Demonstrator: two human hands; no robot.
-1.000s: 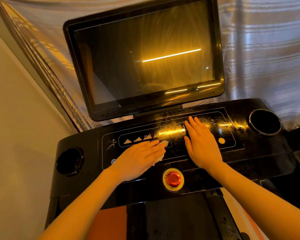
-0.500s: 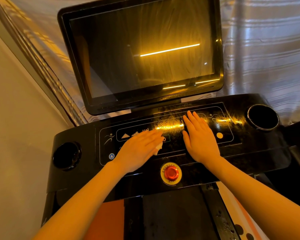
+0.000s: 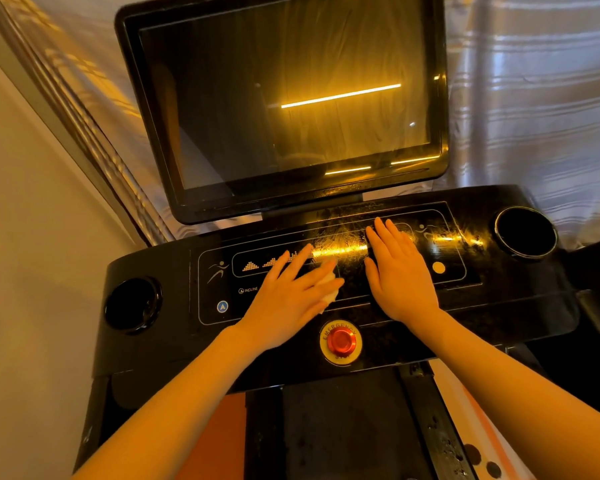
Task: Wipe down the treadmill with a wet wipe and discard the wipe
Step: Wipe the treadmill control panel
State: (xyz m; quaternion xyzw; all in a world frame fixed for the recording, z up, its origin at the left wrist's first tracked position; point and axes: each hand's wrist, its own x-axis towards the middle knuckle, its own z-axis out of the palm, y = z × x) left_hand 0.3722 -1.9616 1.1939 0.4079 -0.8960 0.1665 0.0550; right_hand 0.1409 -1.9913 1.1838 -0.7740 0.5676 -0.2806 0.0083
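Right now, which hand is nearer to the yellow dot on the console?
The right hand. It lies flat on the console just left of the yellow dot. The left hand presses the wipe farther left, beyond the right hand.

Screen (image 3: 284,105) walls the console (image 3: 499,306) behind — sides open.

I count two bare hands, left hand (image 3: 288,299) and right hand (image 3: 400,271), one crumpled white wet wipe (image 3: 328,284), one glossy black treadmill console (image 3: 160,344), one dark rectangular screen (image 3: 284,98), two round black cup holders (image 3: 134,304) (image 3: 525,232), and one red round emergency button (image 3: 340,341).
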